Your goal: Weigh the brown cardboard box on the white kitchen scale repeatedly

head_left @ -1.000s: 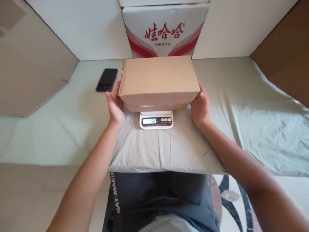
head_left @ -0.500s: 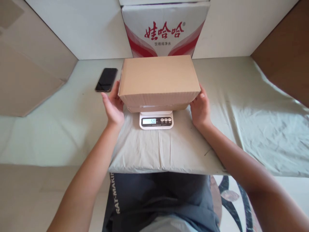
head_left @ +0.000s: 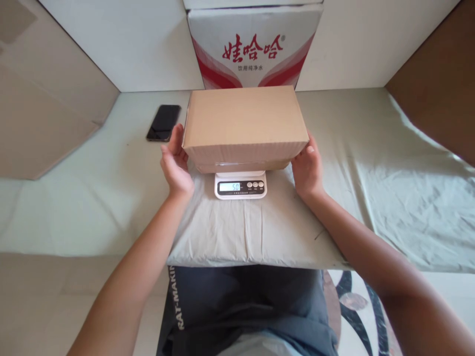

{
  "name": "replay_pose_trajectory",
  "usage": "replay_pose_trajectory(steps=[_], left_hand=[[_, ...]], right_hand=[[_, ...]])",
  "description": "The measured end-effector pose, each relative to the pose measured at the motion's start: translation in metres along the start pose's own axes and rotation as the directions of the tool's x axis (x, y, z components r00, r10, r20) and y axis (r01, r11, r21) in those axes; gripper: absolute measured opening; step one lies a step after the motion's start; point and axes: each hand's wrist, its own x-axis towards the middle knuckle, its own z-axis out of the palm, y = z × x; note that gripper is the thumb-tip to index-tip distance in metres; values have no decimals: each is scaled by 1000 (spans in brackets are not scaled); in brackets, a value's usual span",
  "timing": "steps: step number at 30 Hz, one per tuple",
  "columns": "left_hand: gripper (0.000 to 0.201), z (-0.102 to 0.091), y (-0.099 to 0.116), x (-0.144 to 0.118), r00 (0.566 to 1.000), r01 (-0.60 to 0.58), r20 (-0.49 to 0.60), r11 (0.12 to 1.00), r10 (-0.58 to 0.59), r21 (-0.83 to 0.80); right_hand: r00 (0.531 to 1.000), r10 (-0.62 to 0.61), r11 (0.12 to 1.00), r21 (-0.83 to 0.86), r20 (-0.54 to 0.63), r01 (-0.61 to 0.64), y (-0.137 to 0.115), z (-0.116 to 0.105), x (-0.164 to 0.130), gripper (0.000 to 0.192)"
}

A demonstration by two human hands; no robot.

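A plain brown cardboard box (head_left: 245, 116) rests on a small white digital kitchen scale (head_left: 241, 194), hiding the scale's platform. The lit display shows digits that look like 50. My left hand (head_left: 176, 165) is at the box's left side, its fingers along the lower edge and its thumb raised off the cardboard. On the opposite side, my right hand (head_left: 308, 168) holds the lower right edge, with some fingertips hidden behind the box.
A dark smartphone (head_left: 164, 122) lies left of the box on the pale green cloth (head_left: 371, 198). Behind stands a white carton with red lettering (head_left: 252, 49). Large cardboard panels rise at the left (head_left: 48, 99) and right (head_left: 438, 79).
My left hand has shifted slightly right, its thumb now nearer the box. The box, scale and display reading look the same.
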Motion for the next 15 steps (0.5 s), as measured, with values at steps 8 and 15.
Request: replay_pose_trajectory(steps=[8,15], left_hand=[[77,13,10,-13,995,-11,-104,999,7,-40],[79,25,22,-20,983,51,-174,998,-58,-41]], right_hand=[[989,-115,990,-72,88,121,2,1,-6,70],[951,-239,964,-68,194,256,13,-2,-5,70]])
